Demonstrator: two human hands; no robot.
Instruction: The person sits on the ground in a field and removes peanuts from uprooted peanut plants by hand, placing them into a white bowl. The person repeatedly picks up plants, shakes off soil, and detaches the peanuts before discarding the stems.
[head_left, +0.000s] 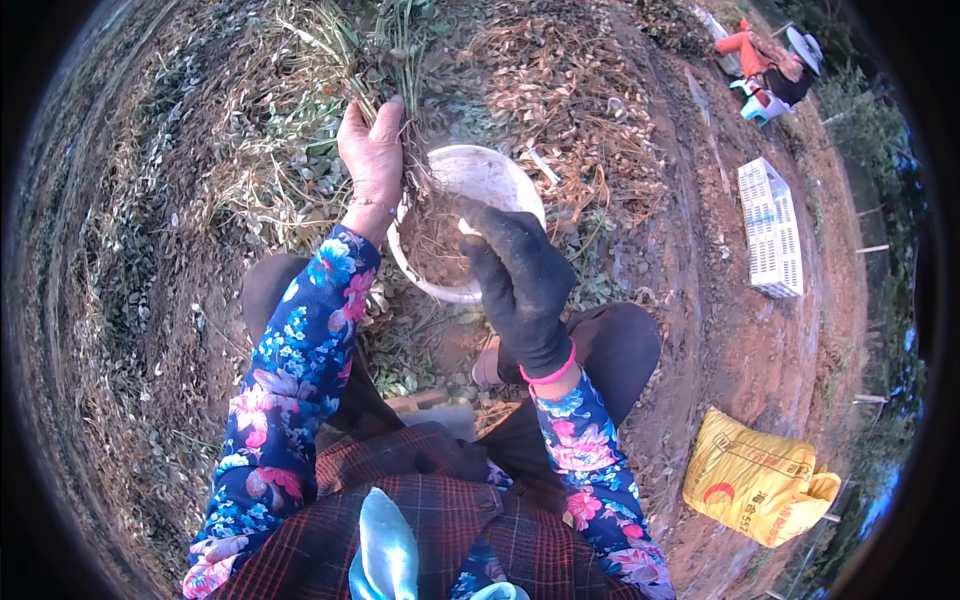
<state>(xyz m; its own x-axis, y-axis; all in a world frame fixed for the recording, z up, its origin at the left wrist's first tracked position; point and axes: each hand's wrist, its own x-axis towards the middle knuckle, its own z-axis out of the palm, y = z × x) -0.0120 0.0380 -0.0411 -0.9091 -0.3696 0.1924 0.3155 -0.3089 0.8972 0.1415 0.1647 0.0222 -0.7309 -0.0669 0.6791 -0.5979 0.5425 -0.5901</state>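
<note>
My bare left hand (371, 154) grips a bunch of uprooted peanut plants (409, 64) by the stems. Their thin roots (418, 161) hang at the left rim of a white plastic bucket (491, 171). Over the bucket's right side is my right hand (525, 274), in a dark glove with a pink cuff. Its thumb and fingers pinch a small pale thing, apparently a peanut pod (468, 226). Brown, root-like matter shows in or over the bucket, partly hidden by the glove.
Pulled plants (285, 180) lie to the left, and a heap of dry peanut plants (570, 112) lies beyond the bucket. On the right are a white plastic crate (771, 229) and a yellow woven sack (750, 472). A person (780, 71) sits on a small stool (761, 105) at far right.
</note>
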